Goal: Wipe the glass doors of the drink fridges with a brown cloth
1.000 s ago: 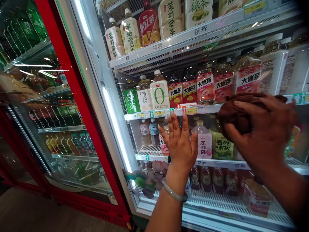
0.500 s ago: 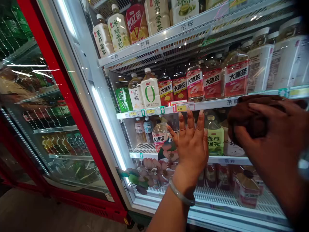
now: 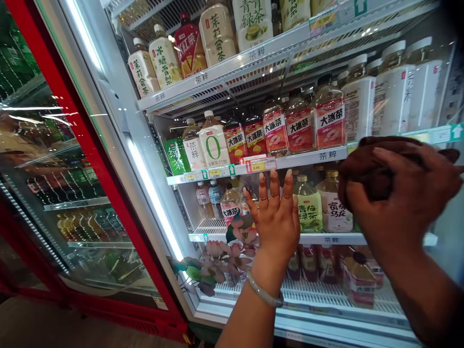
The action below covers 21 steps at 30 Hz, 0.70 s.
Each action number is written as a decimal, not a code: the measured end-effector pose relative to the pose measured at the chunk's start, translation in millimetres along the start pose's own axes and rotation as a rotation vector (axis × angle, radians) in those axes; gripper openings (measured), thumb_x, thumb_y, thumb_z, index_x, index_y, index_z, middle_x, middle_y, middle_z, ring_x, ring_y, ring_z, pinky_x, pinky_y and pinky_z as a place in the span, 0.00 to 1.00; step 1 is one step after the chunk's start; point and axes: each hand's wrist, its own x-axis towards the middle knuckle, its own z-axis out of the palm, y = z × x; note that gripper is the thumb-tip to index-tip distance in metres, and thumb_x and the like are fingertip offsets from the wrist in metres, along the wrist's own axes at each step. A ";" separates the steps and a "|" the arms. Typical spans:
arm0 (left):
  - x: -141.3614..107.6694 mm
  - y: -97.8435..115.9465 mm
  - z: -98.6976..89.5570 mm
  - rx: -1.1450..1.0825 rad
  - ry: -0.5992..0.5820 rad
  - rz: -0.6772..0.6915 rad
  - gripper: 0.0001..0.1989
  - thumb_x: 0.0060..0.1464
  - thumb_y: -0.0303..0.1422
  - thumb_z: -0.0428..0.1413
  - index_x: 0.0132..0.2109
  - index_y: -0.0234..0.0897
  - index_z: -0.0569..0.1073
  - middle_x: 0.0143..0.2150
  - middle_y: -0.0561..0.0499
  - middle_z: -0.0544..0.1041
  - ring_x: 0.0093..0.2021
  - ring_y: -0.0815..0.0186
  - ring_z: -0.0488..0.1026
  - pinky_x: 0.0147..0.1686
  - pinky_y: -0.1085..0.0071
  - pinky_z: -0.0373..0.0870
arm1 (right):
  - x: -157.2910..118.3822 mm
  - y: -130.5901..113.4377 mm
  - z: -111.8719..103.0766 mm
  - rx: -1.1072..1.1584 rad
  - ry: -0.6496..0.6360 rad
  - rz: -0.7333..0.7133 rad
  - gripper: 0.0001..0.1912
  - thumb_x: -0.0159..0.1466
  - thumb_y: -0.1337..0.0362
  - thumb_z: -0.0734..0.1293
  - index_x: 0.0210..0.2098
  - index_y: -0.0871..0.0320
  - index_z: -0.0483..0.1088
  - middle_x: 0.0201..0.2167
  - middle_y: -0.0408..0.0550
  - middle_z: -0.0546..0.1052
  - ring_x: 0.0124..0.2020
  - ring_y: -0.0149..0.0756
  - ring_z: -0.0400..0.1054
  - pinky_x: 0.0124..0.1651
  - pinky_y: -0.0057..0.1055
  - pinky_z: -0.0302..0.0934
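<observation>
My left hand [image 3: 274, 220] is spread with its palm toward the glass front of a drinks fridge and appears to rest on the glass. A pale bangle [image 3: 264, 292] circles that wrist. To the right, my right hand [image 3: 406, 203] grips a bunched dark brown cloth [image 3: 353, 176] against the glass, fingers curled over it. A lotus flower decal [image 3: 221, 261] lies left of my left wrist. Behind the glass, between the hands, stand a green-labelled tea bottle [image 3: 308, 208] and a white-labelled bottle [image 3: 337, 210].
Shelves of bottled tea fill the fridge, with a yellow price tag [image 3: 258, 167] on the middle shelf edge. At left stands another fridge with a red frame [image 3: 119, 203] and bottles inside. Grey floor [image 3: 32, 319] shows at the lower left.
The view has shifted, so the shelves sit further left. My left hand keeps its place against them. The right hand with the cloth has moved slightly right relative to the shelves.
</observation>
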 end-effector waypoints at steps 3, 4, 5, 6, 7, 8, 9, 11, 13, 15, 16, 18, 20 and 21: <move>0.9 0.0 -2.2 0.014 -0.017 -0.001 0.37 0.71 0.35 0.51 0.79 0.47 0.43 0.80 0.49 0.47 0.81 0.60 0.35 0.77 0.46 0.21 | -6.5 -33.8 1.2 0.063 -0.112 -0.088 0.36 0.58 0.63 0.78 0.64 0.47 0.68 0.65 0.55 0.70 0.70 0.61 0.61 0.71 0.65 0.56; 1.2 0.0 -3.2 0.017 -0.025 0.002 0.37 0.71 0.36 0.51 0.79 0.47 0.43 0.80 0.49 0.47 0.81 0.60 0.35 0.77 0.46 0.21 | -8.8 -43.2 0.6 0.092 -0.170 -0.131 0.35 0.59 0.64 0.77 0.64 0.46 0.68 0.64 0.54 0.70 0.71 0.60 0.60 0.71 0.64 0.56; 1.4 0.0 -4.2 0.019 -0.035 0.005 0.37 0.71 0.36 0.51 0.79 0.46 0.43 0.81 0.49 0.47 0.81 0.60 0.34 0.77 0.47 0.20 | -10.8 -49.3 -0.7 0.120 -0.224 -0.172 0.33 0.60 0.64 0.76 0.64 0.45 0.68 0.64 0.53 0.70 0.72 0.58 0.59 0.72 0.64 0.56; 1.6 0.1 -5.4 0.020 -0.045 0.007 0.37 0.71 0.36 0.51 0.79 0.46 0.43 0.81 0.48 0.46 0.81 0.60 0.34 0.77 0.47 0.20 | -12.1 -51.0 -2.5 0.142 -0.267 -0.207 0.33 0.61 0.65 0.76 0.63 0.44 0.68 0.64 0.51 0.70 0.72 0.57 0.59 0.73 0.65 0.54; 1.7 0.4 -6.5 0.020 -0.058 0.007 0.37 0.71 0.36 0.51 0.79 0.46 0.43 0.81 0.48 0.46 0.81 0.60 0.33 0.77 0.47 0.20 | -12.8 -47.9 -4.8 0.155 -0.296 -0.228 0.33 0.62 0.66 0.75 0.64 0.43 0.67 0.64 0.51 0.70 0.72 0.56 0.59 0.73 0.65 0.54; 1.6 0.9 -7.4 0.019 -0.069 0.006 0.37 0.71 0.36 0.50 0.79 0.46 0.43 0.81 0.48 0.45 0.81 0.60 0.32 0.76 0.46 0.20 | -12.9 -40.2 -7.1 0.158 -0.295 -0.229 0.33 0.62 0.66 0.75 0.64 0.42 0.67 0.63 0.50 0.71 0.72 0.56 0.60 0.73 0.64 0.54; 1.5 1.5 -8.2 0.019 -0.082 0.002 0.37 0.71 0.37 0.50 0.79 0.45 0.43 0.81 0.48 0.45 0.81 0.60 0.31 0.76 0.46 0.19 | -12.3 -28.7 -9.4 0.151 -0.269 -0.208 0.34 0.61 0.66 0.75 0.64 0.41 0.67 0.63 0.50 0.71 0.71 0.56 0.61 0.72 0.63 0.56; 0.9 3.2 -8.9 0.020 -0.104 -0.017 0.38 0.71 0.38 0.50 0.79 0.46 0.41 0.81 0.48 0.44 0.81 0.59 0.31 0.76 0.46 0.19 | -10.9 0.0 -12.4 0.097 -0.178 -0.099 0.37 0.58 0.64 0.76 0.65 0.40 0.67 0.64 0.50 0.71 0.69 0.57 0.63 0.70 0.63 0.57; 0.2 5.3 -8.6 0.019 -0.121 -0.034 0.39 0.70 0.38 0.51 0.79 0.46 0.39 0.81 0.48 0.42 0.81 0.58 0.30 0.75 0.45 0.18 | -10.6 24.0 -13.2 0.034 -0.069 0.055 0.40 0.56 0.61 0.77 0.67 0.41 0.66 0.66 0.51 0.69 0.68 0.60 0.63 0.69 0.65 0.57; -0.5 7.5 -7.8 0.012 -0.130 -0.045 0.40 0.70 0.39 0.51 0.79 0.45 0.38 0.81 0.48 0.41 0.81 0.58 0.29 0.75 0.44 0.18 | -12.7 30.9 -12.0 -0.006 -0.018 0.161 0.41 0.55 0.58 0.77 0.67 0.42 0.66 0.67 0.53 0.68 0.69 0.62 0.62 0.68 0.67 0.56; -0.6 8.5 -7.3 0.008 -0.132 -0.049 0.40 0.70 0.38 0.51 0.79 0.45 0.38 0.82 0.47 0.40 0.81 0.57 0.29 0.74 0.44 0.18 | -14.7 26.4 -11.1 -0.010 -0.013 0.170 0.42 0.55 0.57 0.77 0.68 0.42 0.66 0.67 0.54 0.68 0.70 0.62 0.61 0.69 0.68 0.55; -0.6 10.5 -6.7 0.004 -0.130 -0.058 0.40 0.70 0.38 0.51 0.79 0.44 0.38 0.82 0.47 0.39 0.81 0.56 0.28 0.74 0.43 0.17 | -19.7 5.7 -9.0 0.017 -0.033 0.102 0.40 0.56 0.58 0.77 0.67 0.43 0.66 0.66 0.54 0.69 0.70 0.62 0.62 0.70 0.68 0.53; 0.0 12.1 -6.7 0.002 -0.138 -0.063 0.41 0.70 0.38 0.51 0.79 0.43 0.38 0.82 0.46 0.37 0.81 0.54 0.27 0.74 0.41 0.18 | -25.1 -18.2 -7.6 0.084 -0.095 -0.022 0.36 0.58 0.62 0.77 0.65 0.44 0.68 0.64 0.53 0.71 0.70 0.60 0.63 0.70 0.66 0.55; 0.3 12.6 -6.9 0.001 -0.148 -0.063 0.41 0.70 0.38 0.51 0.79 0.43 0.38 0.82 0.46 0.36 0.80 0.53 0.27 0.73 0.39 0.18 | -27.2 -26.2 -7.5 0.123 -0.135 -0.089 0.33 0.60 0.63 0.76 0.63 0.43 0.69 0.63 0.52 0.72 0.70 0.59 0.63 0.71 0.64 0.55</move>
